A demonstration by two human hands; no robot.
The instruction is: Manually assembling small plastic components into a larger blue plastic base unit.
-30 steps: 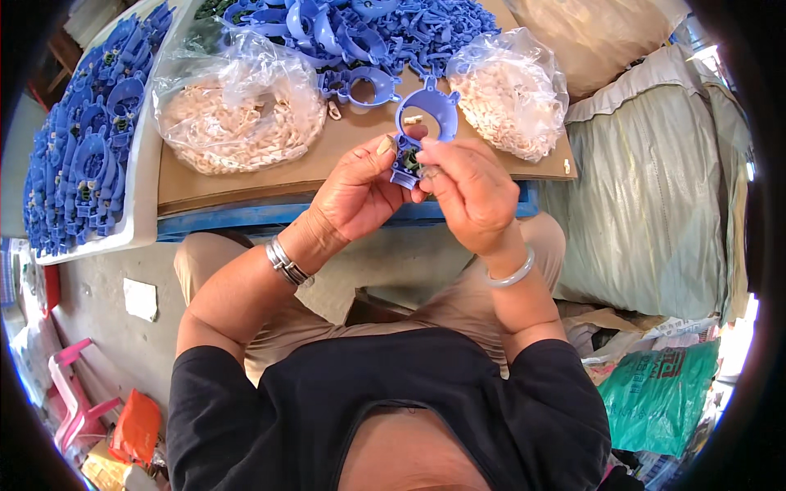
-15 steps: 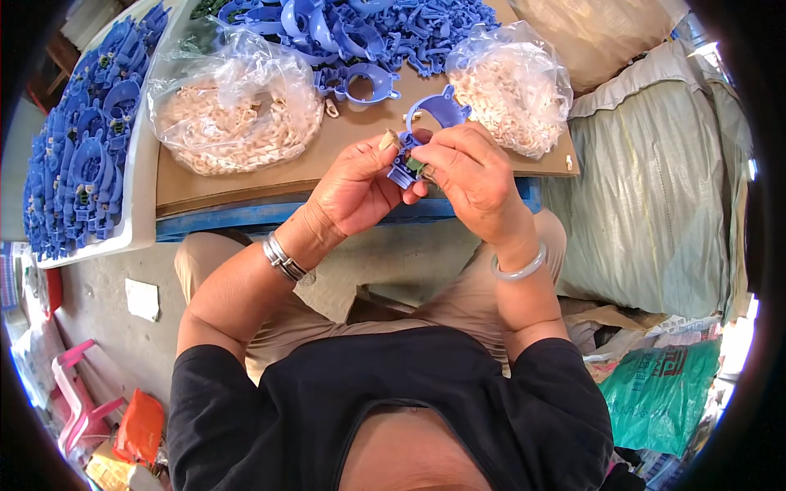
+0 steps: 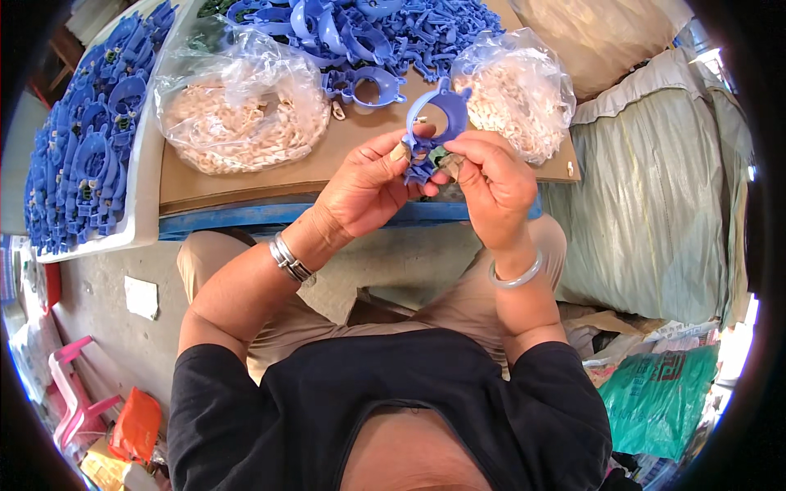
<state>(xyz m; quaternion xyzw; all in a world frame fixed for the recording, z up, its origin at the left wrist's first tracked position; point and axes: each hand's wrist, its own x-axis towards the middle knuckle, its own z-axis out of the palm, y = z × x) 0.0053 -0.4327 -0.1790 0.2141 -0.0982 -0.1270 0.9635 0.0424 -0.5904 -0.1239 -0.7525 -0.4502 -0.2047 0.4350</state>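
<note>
The blue plastic clamp ring [image 3: 436,114] is up in front of me, held above the near edge of the counter [image 3: 246,184], its round loop pointing away from me and its narrow foot down between my fingers. My left hand [image 3: 368,184] has its grip closed on the foot of the ring, thumb on top and fingers curled under it. My right hand [image 3: 491,184] meets it from the other side, its grip pinched tight at the same foot; a small pale piece shows at the fingertips, but I cannot tell what it is. Both wrists are raised and bent inward, so the knuckles nearly touch. My forearms rise from my lap, elbows out, a metal bracelet [image 3: 288,258] on the left wrist and a pale bangle [image 3: 517,274] on the right.

Beyond my hands lies a heap of blue rings [image 3: 368,33]. A clear bag of pale small parts [image 3: 237,106] sits to its left, and a second such bag [image 3: 520,90] to its right. Further left, a white tray [image 3: 143,180] holds more blue rings in rows. Grey-green sacks [image 3: 647,188] stand at my right.
</note>
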